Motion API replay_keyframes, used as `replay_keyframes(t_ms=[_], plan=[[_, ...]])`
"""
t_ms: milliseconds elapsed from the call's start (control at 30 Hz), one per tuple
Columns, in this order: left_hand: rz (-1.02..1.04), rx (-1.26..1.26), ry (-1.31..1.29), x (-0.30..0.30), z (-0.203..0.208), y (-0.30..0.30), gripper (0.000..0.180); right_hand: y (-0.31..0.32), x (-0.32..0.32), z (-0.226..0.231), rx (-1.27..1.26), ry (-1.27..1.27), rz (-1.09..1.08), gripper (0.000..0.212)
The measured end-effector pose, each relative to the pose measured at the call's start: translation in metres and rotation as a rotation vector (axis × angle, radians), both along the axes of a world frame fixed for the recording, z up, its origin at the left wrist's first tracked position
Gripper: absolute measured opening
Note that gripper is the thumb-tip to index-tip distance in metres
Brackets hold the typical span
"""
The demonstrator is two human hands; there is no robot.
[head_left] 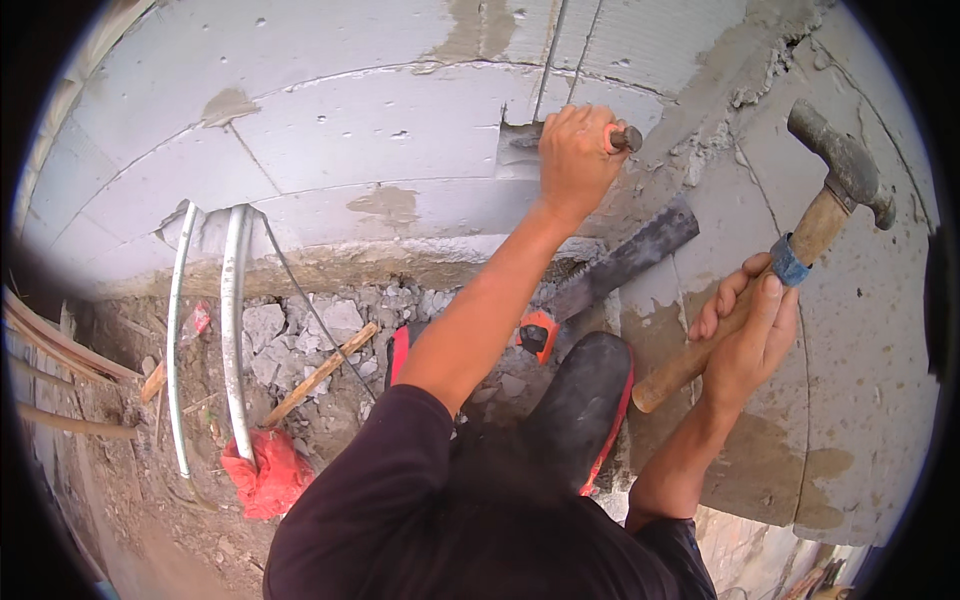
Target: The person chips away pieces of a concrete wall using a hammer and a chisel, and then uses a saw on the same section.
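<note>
My left hand (578,165) is closed around a chisel (628,139), whose round metal end sticks out on the thumb side. The rest of the chisel is mostly hidden by the fist, which sits at a rectangular recess (518,148) cut into the grey block wall (340,130). In my right hand (752,335) is a hammer (838,165), held by its wooden handle with a blue band below the head. The hammer head is raised to the right, apart from the chisel. Two narrow vertical grooves run up the wall above the recess.
A handsaw (640,255) with an orange and black grip leans near my boot (585,410). Pale conduits (232,320) rise on the left, one ending in a red plastic bag (268,475). Broken rubble (335,315) and a wood strip (322,375) lie along the wall's foot.
</note>
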State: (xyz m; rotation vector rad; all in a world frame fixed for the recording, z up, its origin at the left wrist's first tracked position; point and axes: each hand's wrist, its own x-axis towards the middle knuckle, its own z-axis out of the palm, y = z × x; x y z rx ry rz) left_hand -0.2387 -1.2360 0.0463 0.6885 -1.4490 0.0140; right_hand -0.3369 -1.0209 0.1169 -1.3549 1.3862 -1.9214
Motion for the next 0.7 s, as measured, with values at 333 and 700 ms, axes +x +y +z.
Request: replay_keyframes(t_ms=[333, 700], plan=[[0.018, 0.003, -0.035, -0.008, -0.002, -0.008, 0.024, 0.004, 0.010, -0.005, -0.151, -0.076, -0.158, 0.030], [0.074, 0.063, 0.011, -0.006, -0.001, -0.019, 0.022, -0.029, 0.020, -0.005, -0.167, -0.129, -0.106, 0.029]])
